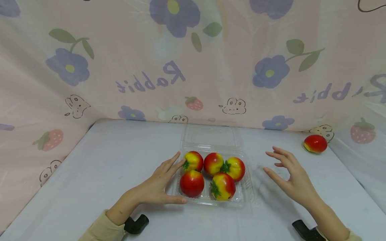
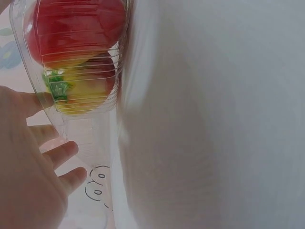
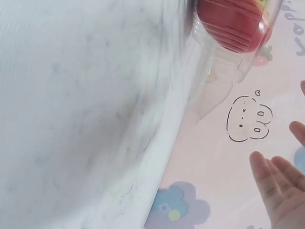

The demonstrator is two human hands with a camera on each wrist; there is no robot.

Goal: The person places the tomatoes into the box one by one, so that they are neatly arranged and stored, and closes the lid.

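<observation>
The printed cloth is the largest thing on my screen; it fills the upper part of the head view, and I suppose it is hung there to hide the room behind. Below it spreads the white tabletop. The clear plastic container sits a little below the centre of the frame, its lid folded back toward the cloth, which I judge leaves the inside easy to reach from the front. The left hand is spread wide along the container's left side, thumb by the near corner and a finger by the far one; it grips nothing that I can see, and perhaps it is placed so to steady the light plastic. The right hand hangs to the right of the container, apart from it, the fingers parted and holding nothing. In the container lie five red-and-yellow fruits, three behind and two in front, turned in different ways; the low walls probably keep such round things from rolling. A sixth, the lone fruit, rests on the tabletop at the right of the frame, near the back edge. Smallest of all, a black fitting shows at the left wrist, possibly part of the camera mount.
</observation>
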